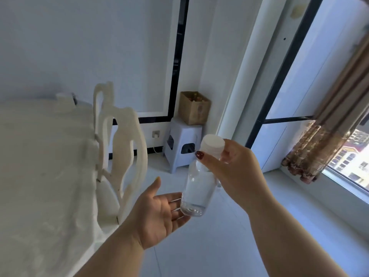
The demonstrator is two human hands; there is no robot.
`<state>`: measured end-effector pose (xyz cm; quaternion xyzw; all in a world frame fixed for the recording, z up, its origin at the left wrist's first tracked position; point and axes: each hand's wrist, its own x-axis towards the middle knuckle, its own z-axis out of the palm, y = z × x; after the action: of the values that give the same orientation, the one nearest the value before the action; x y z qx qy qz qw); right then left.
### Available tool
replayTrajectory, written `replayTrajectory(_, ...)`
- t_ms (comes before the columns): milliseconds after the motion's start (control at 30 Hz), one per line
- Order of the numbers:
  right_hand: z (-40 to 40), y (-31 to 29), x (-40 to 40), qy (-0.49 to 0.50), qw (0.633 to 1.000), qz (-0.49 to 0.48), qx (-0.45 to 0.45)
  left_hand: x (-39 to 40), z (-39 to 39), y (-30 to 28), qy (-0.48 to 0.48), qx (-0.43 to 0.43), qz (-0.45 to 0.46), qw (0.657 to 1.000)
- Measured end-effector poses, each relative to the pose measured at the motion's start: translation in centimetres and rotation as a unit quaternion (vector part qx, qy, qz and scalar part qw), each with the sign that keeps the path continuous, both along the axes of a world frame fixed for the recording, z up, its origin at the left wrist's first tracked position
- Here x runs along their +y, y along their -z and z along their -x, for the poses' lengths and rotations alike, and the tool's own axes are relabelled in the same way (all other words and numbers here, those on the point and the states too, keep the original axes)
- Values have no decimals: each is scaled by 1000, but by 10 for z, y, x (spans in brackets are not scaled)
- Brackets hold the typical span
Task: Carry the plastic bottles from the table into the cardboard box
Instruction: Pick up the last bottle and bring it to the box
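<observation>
My right hand [229, 172] grips a clear plastic bottle [196, 193] by its neck, just under the white cap [212, 145]. The bottle hangs in the air, tilted a little, above the floor. My left hand [157, 212] is spread palm-up beside and below the bottle's base, fingertips close to it or touching it. The cardboard box [194, 108] stands far off in the corner on a pale plastic stool [182, 142]; coloured things show inside its open top. The table [40, 176], under a white cloth, fills the left side.
Two white chairs [117, 156] are tucked against the table's right edge. Pale floor tiles stretch between me and the stool. A window sill [311, 192] and a brown curtain [327, 136] run along the right. A wall socket with a cable sits low, left of the stool.
</observation>
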<state>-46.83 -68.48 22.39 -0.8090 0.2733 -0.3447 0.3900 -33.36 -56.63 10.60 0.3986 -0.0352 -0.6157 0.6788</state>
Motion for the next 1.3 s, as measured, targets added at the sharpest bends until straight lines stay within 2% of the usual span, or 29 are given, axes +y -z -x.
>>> replayTrajectory(200,-1,-10,-121,31,999,1,-14,-120,-7,-23,21,-35,-3,999)
replayTrajectory(433,-53,-14,-262,48,998,-9,-39,-263,-70,-31,56,-55,11,997)
replayTrajectory(667,-143,-28,-398,48,998,6,-38,-404,-159,-41,67,-42,19,997)
replayTrajectory(1300,-424,-26,-787,-62,998,24,23,-771,-406,-32,-54,23,41,997)
